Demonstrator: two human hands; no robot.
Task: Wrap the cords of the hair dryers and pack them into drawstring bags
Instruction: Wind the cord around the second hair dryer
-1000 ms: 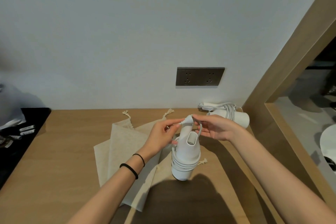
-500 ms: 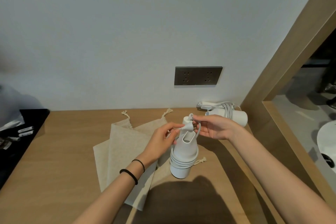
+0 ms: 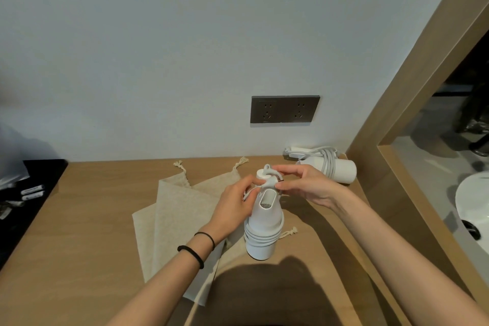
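At mid-bench (image 3: 92, 233), right of centre, you held the hair dryer (image 3: 264, 216) over the right edge of the drawstring bags (image 3: 180, 217), which lay flat and overlapping. Whether its wide end touched the bag beneath could not be established.

Findings:
- Your left hand (image 3: 234, 208) gripped the dryer's upper body from the left side, fingers curled round it.
- Your right hand (image 3: 308, 188) came in from the right and pinched the cord (image 3: 263, 237) at its free end (image 3: 272, 180), close against the dryer's narrow top. The two hands nearly met there.
- The cord was wound in several turns round the lower barrel. Only a short length ran up to the pinch.
- The dryer's long axis ran from your side toward the wall, wide end nearest you, narrow end farthest.

Judgement: the wrap looked close to complete, with the free end yet to be secured. The bags lay to the left of the dryer, on your left hand's side, so that hand was the nearer one for opening a bag. The wide end seemed best placed to enter first.

A second hair dryer (image 3: 340, 171), cord already coiled, lay at the bench's far right corner, nearer your right hand and unbagged.
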